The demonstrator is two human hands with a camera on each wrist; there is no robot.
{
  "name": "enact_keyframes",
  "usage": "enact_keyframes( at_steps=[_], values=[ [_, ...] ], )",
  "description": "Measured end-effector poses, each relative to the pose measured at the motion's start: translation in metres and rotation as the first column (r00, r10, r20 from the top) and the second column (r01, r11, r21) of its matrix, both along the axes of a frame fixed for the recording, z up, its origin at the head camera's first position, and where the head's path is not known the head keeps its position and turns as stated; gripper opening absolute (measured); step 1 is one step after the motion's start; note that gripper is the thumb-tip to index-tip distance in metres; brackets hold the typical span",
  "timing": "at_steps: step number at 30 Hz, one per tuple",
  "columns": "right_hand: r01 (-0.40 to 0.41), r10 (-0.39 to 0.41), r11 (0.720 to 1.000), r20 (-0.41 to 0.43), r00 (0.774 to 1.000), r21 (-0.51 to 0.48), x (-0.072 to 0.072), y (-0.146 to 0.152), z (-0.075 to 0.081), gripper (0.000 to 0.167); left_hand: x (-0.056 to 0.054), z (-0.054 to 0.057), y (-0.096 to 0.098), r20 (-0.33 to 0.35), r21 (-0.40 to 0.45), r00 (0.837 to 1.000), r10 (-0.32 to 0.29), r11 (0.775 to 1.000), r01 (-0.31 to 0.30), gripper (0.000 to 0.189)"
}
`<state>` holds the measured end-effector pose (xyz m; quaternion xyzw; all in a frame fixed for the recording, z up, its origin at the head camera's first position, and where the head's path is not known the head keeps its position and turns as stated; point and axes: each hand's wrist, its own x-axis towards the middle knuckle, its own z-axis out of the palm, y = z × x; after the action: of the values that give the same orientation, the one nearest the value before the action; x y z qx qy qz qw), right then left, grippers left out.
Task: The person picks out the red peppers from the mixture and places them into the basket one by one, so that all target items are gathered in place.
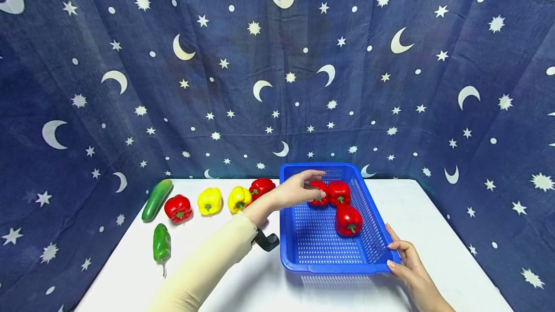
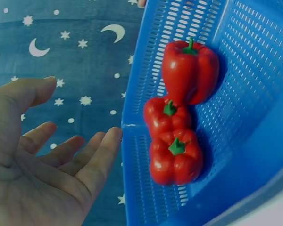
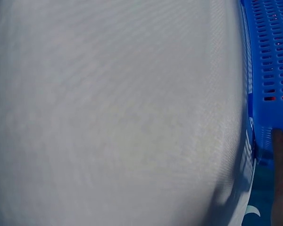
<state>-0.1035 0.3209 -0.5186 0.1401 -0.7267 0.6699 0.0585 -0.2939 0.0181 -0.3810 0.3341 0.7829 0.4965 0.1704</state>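
**Three red bell peppers (image 1: 349,218) inside blue perforated basket (image 1: 338,268)**

My right hand (image 1: 412,267) pinches the basket's near right corner between thumb and fingers. My left hand (image 1: 296,190), holding nothing, hangs over the basket's left side, fingers apart and loosely bent. Left of the basket, on the white table (image 1: 204,235): yellow bell peppers (image 1: 209,201), further red bell peppers (image 1: 178,208), a long green pepper (image 1: 162,243), a cucumber (image 1: 157,200). Behind the basket: a moon-and-star curtain (image 1: 243,129).

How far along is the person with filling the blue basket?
Done: three red peppers lie inside the blue basket. In hand: the left hand hovers over it, holding nothing; the right hand grips its near right corner. Probably left: at least two more red peppers on the table, perhaps also the yellow peppers, cucumber and green pepper lying there.
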Motion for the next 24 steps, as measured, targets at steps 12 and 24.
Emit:
enact_keyframes(
  at_steps=[12,24],
  values=[
    [-0.006,0.006,1.0,0.007,1.0,-0.029,0.0,0.001,-0.002,0.032,-0.007,0.011,-0.031,0.051,0.085,0.998,0.023,0.996,-0.027,0.06],
    [-0.013,0.015,0.999,0.048,0.999,-0.036,0.0,0.002,0.0,0.031,-0.003,0.017,-0.06,-0.026,0.101,0.995,0.092,0.991,-0.089,0.063]
  ],
)
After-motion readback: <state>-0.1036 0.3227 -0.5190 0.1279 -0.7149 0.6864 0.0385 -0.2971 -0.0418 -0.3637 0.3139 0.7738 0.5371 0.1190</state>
